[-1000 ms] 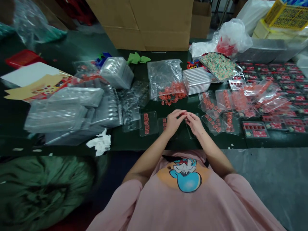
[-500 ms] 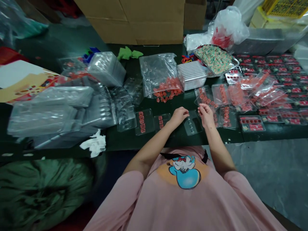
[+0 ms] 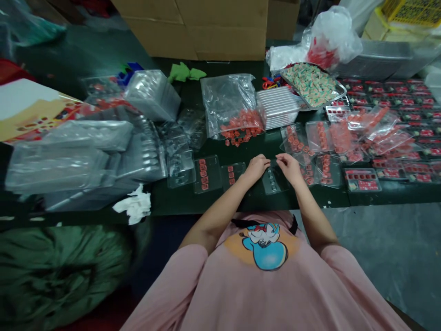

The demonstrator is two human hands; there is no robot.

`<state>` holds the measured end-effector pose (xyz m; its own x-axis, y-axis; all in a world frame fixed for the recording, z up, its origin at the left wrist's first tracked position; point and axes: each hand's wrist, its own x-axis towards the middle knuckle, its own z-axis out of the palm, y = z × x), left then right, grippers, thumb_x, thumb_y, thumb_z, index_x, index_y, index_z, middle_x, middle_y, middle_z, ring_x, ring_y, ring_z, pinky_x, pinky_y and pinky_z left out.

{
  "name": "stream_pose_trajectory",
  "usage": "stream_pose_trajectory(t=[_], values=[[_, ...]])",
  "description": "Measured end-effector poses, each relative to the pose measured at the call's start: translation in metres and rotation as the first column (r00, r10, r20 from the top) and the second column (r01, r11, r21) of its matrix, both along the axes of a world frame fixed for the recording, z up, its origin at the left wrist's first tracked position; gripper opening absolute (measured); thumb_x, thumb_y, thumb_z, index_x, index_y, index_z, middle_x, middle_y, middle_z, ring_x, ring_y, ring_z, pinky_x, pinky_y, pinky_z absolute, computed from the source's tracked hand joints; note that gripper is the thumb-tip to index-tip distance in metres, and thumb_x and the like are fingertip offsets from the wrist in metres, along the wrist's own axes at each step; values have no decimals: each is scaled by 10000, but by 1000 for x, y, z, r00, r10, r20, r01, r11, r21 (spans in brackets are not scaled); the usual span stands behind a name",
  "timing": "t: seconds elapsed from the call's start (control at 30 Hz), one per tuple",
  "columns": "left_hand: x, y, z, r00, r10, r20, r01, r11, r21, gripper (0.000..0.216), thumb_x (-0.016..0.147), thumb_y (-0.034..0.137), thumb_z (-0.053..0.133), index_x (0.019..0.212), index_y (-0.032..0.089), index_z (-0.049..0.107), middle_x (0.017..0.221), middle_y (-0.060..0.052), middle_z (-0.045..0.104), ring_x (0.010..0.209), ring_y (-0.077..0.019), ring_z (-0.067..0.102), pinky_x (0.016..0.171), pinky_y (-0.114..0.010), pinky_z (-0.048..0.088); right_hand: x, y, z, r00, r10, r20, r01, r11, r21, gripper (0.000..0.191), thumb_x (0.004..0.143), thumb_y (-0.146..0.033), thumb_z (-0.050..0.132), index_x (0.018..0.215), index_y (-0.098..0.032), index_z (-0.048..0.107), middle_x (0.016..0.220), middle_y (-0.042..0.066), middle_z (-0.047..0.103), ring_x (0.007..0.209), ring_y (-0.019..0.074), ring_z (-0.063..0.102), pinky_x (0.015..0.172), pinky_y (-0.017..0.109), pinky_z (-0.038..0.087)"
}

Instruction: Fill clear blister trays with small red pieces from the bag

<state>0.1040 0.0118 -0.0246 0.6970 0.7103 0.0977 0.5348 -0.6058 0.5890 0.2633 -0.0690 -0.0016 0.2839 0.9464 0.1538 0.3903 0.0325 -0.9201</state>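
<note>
Between my hands lies a clear plastic tray with a row of small moulded hollows and no red pieces visible in them. My left hand is at its upper left corner, thumb and fingertips pinched together; what they hold, if anything, is too small to make out. My right hand reaches over the tray's upper right edge with its fingertips pinched, and their contents are also unclear. Left of my left hand, a clear tray holds red pieces in a row, and beside it sits another filled tray.
Red pieces spill from an open plastic bag ahead. Stacked clear packs crowd the left. Several filled trays and packed sets spread right. A metal tray of small pieces and a cardboard box stand behind.
My right hand has moved left, from the tray's right side to over its upper edge, closer to my left hand. My left hand has hardly moved.
</note>
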Motion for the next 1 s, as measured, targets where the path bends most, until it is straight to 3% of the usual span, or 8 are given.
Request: stream_pose_trajectory(t=[0.23, 0.37, 0.53, 0.63, 0.7, 0.83, 0.93, 1.0], values=[[-14, 18, -2, 982, 183, -42, -183, 983, -15, 246, 898, 195, 488, 850, 158, 726, 871, -82, 611, 755, -189, 557, 715, -301, 426, -18, 30, 0, 897, 136, 421, -78, 985, -154, 291, 819, -80, 520, 1050, -160, 678, 982, 102, 652, 847, 206, 627, 876, 360, 507], [-16, 26, 3, 974, 224, -38, -225, 974, -36, 222, 871, 157, 512, 842, 137, 732, 890, -107, 644, 781, -209, 599, 746, -315, 453, -37, 79, 12, 849, 158, 504, -114, 986, -117, 293, 873, -104, 488, 1091, -154, 677, 1041, 116, 650, 958, 230, 624, 903, 356, 494], [-22, 29, 10, 976, 215, -33, -216, 974, -63, 179, 812, 107, 580, 858, 128, 752, 909, -130, 697, 835, -229, 653, 801, -323, 493, -66, 149, 14, 727, 353, 589, -271, 936, -227, 429, 847, -41, 501, 1238, -153, 637, 1221, 127, 623, 1057, 235, 609, 955, 350, 477], [-38, 31, 16, 975, 220, 8, -219, 973, -74, 219, 808, 117, 595, 933, 172, 766, 940, -102, 724, 870, -219, 669, 840, -317, 503, -72, 167, 6, 649, 414, 639, -275, 910, -310, 382, 849, -59, 524, 1184, -165, 674, 1208, 135, 620, 1000, 244, 631, 910, 358, 492], [-52, 34, 18, 954, 292, 70, -287, 955, -75, 230, 818, 136, 596, 961, 189, 769, 945, -88, 735, 880, -210, 674, 872, -318, 505, -70, 168, -1, 656, 391, 646, -248, 919, -305, 327, 838, -91, 563, 1126, -172, 696, 1159, 134, 628, 965, 248, 638, 880, 363, 497], [-68, 48, 16, 849, 460, 258, -421, 886, -195, 232, 810, 146, 606, 977, 172, 765, 962, -80, 748, 892, -198, 683, 908, -327, 506, -58, 157, -10, 830, 299, 471, -239, 954, -183, 236, 797, -146, 613, 1015, -171, 701, 948, 83, 666, 902, 221, 631, 879, 368, 497], [-63, 57, 12, 735, 546, 402, -400, 828, -394, 283, 783, 160, 628, 1042, 158, 743, 955, -73, 752, 865, -186, 690, 864, -320, 524, -51, 142, -12, 949, 301, 95, -291, 950, -111, 195, 765, -217, 636, 952, -176, 671, 826, 29, 659, 789, 175, 632, 814, 339, 521], [-54, 57, 10, 673, 571, 470, -323, 798, -508, 275, 774, 204, 640, 1023, 149, 743, 902, -66, 754, 816, -180, 690, 823, -316, 534, -49, 129, -12, 933, 320, -162, -331, 942, -48, 210, 754, -288, 650, 938, -187, 641, 797, 6, 656, 759, 156, 638, 788, 323, 532]])
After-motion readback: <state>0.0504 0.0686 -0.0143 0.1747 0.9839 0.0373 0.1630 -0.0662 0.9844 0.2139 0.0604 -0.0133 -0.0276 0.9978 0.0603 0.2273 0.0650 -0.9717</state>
